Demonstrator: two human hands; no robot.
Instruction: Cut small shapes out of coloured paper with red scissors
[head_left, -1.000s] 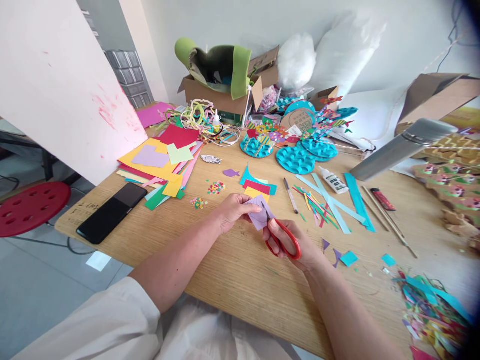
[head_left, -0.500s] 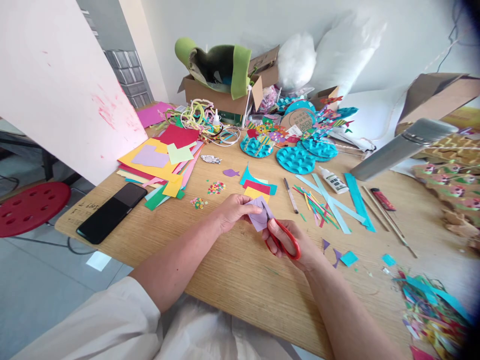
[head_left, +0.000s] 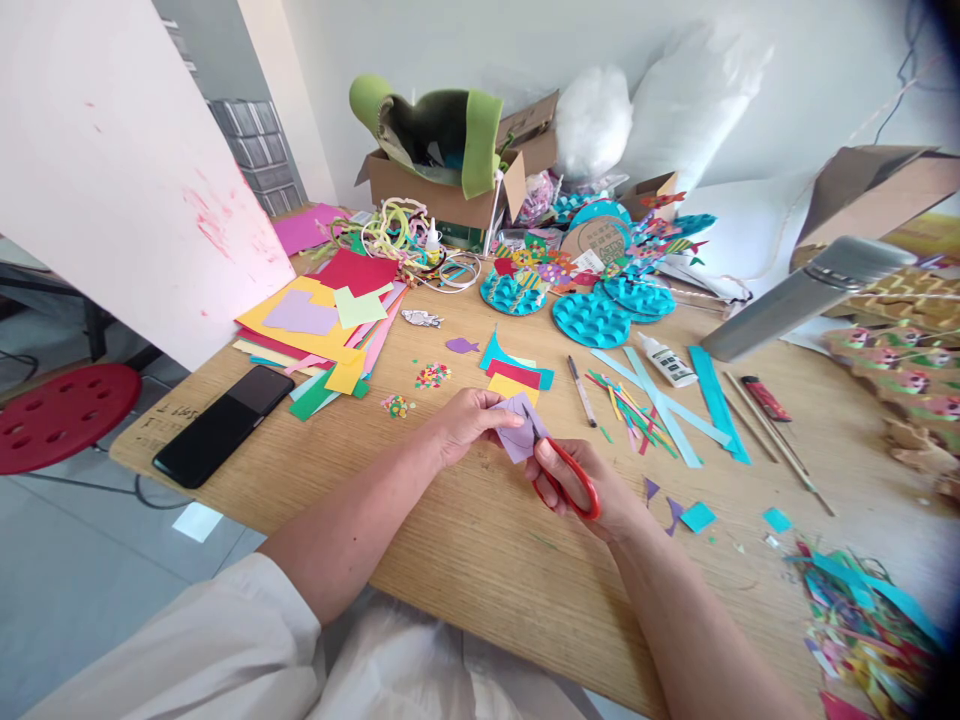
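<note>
Hardly anything differs from half a second ago: both hands and the paper sit in the same spot, and the scissors' red handles have shifted only very slightly. The left hand point(head_left: 466, 420) has thumb and fingers pinched together on a piece of purple paper point(head_left: 517, 442), held up over the middle of the table point(head_left: 465, 540). The right hand point(head_left: 611, 490) has its fingers wrapped in the handles of the scissors point(head_left: 589, 480), whose dark blades overlap the paper and point away from the person; I cannot tell how far the blades are spread.

Plain wood runs under both wrists and back to the near edge, which passes beneath the forearms. Toward the left corner, a phone point(head_left: 225, 425) lies near the edge, with more plain wood between it and the left forearm. Just beyond the paper, coloured offcuts point(head_left: 516, 377) crowd in closely. A pen point(head_left: 580, 390) and thin paper strips point(head_left: 634, 415) limit the room to the far right, while purple scraps point(head_left: 673, 514) and a blue square point(head_left: 699, 517) lie beside the right forearm.
</note>
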